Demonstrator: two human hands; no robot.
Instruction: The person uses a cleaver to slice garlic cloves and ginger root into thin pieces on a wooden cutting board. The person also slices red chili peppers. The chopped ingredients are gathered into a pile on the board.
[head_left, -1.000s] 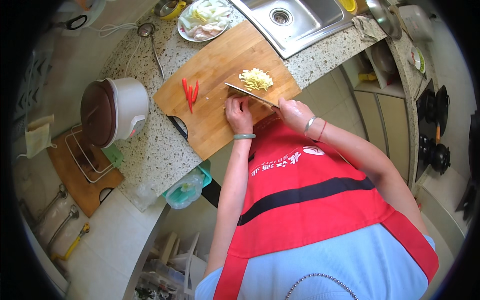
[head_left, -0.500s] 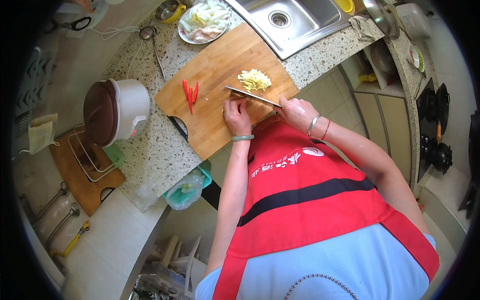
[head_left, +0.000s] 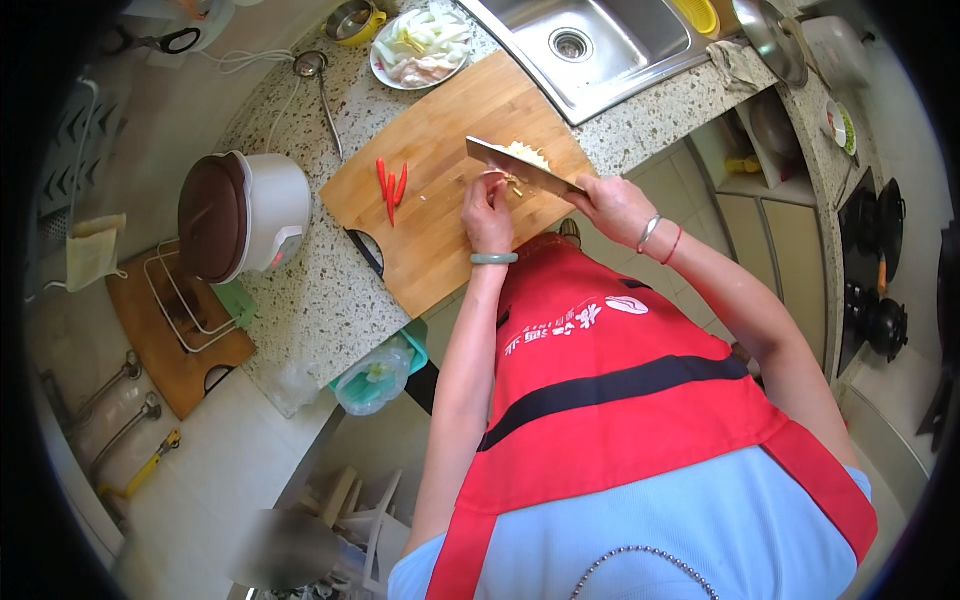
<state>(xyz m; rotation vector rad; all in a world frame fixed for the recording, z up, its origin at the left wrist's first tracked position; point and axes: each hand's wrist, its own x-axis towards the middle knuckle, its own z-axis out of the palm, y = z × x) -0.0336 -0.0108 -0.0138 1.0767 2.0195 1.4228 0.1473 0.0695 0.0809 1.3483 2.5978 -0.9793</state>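
My right hand (head_left: 618, 210) grips the handle of a broad-bladed kitchen knife (head_left: 522, 166) over the wooden cutting board (head_left: 440, 130). The blade is tilted so that its flat side shows, and it covers part of a pile of finely cut pale yellow strips (head_left: 530, 153). Beside the blade, my left hand (head_left: 488, 220) rests with curled fingertips pressed together. What they pinch, if anything, is hidden. A few small yellowish slivers (head_left: 516, 188) lie between the fingertips and the blade. Several red chillies (head_left: 391, 188) lie on the board's left part.
Behind the board stand a plate of pale sliced vegetable (head_left: 422, 50) and a steel sink (head_left: 630, 45). A rice cooker (head_left: 245, 215) occupies the counter at left, near a ladle (head_left: 325, 105). A bagged green bin (head_left: 378, 375) hangs below the counter edge. Black pans (head_left: 885, 320) are at far right.
The knife has turned to show more of its flat side and now overlaps the pile of strips. My left hand's fingertips have pulled closer together. The whole view has shifted slightly.
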